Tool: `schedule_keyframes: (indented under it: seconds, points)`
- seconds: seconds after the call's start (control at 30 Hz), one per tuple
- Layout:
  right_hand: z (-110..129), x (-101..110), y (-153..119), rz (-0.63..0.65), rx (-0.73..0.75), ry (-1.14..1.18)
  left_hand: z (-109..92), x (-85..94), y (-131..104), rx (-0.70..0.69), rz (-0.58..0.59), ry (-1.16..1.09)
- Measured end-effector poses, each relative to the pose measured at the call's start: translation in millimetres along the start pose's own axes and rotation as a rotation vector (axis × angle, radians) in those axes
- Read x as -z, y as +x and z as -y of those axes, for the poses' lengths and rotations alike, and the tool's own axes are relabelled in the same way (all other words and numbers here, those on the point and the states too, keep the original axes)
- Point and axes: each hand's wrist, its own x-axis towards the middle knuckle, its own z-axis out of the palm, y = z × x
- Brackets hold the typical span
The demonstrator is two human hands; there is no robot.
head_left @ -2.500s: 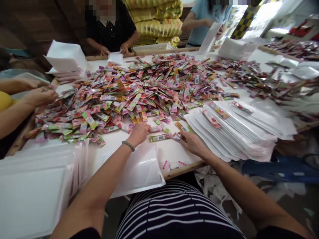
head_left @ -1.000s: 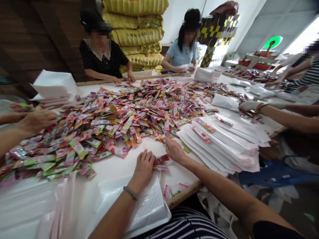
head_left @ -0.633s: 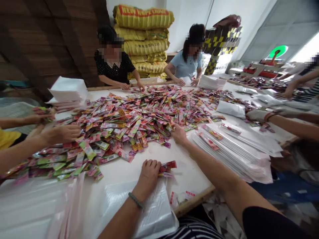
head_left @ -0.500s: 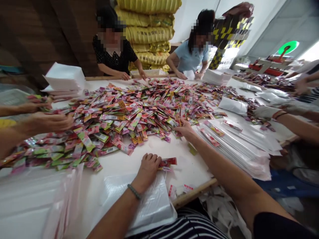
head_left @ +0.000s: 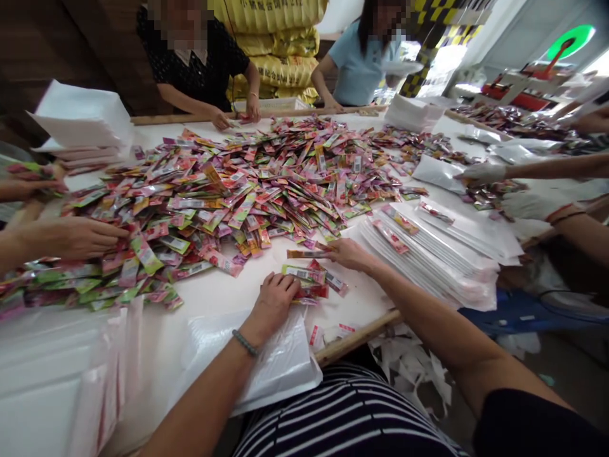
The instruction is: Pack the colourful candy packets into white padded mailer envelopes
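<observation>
Left hand on sachet bunch, front of sachet heap; right hand pinching slim sachet, nearer heap. Yellow sacks behind heap.

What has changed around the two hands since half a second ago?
The right hand has drawn back from the packet pile toward the left hand, now pinching one packet. More loose packets lie beside the left hand, which stays down; the envelope stack at the right keeps its place.

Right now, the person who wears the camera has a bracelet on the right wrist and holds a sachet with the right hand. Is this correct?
Not quite: the head view shows the bracelet on the left wrist. The right hand does hold a sachet.
</observation>
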Motion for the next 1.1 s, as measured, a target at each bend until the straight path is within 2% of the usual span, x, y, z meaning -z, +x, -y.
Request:
schedule_keyframes:
  seconds: [0.1,0.17,0.27,0.43,0.5,0.57,0.63,0.73,0.83,0.9,1.0,1.07,1.1]
  points:
    - [3,10,-10,-0.066,-0.057,-0.296,1,-2.2,0,-0.014,-0.007,-0.002]
    - [10,14,-14,-0.109,-0.084,-0.352,2,-3.5,1,-0.023,-0.017,-0.011]
    - [22,13,-12,-0.123,-0.006,-0.336,2,-3.2,2,-0.018,-0.025,-0.009]
    - [31,-5,-9,0.055,0.158,-0.278,3,-1.0,3,0.020,-0.052,-0.004]
    - [34,-15,-10,0.119,0.308,-0.209,4,-1.6,3,0.055,-0.072,-0.015]
    - [39,-22,-7,0.157,0.434,-0.158,5,-2.3,5,0.082,-0.043,-0.055]
    - [46,-24,2,0.078,0.386,-0.178,7,-1.9,6,0.097,0.013,-0.100]
    - [49,-19,23,-0.101,0.192,-0.281,8,0.6,7,0.087,0.057,-0.119]
    - [39,-11,38,-0.068,0.203,-0.310,7,3.4,7,0.053,0.067,-0.106]
    - [26,-8,35,-0.009,0.257,-0.307,6,4.0,7,0.029,0.085,-0.101]
    - [3,-10,9,0.071,0.378,-0.237,5,3.6,6,0.010,0.082,-0.111]
    - [-11,-19,-14,0.032,0.397,-0.101,7,3.7,5,0.039,0.064,-0.134]
    - [-17,-26,-25,-0.024,0.361,-0.009,8,4.2,6,0.063,0.068,-0.146]
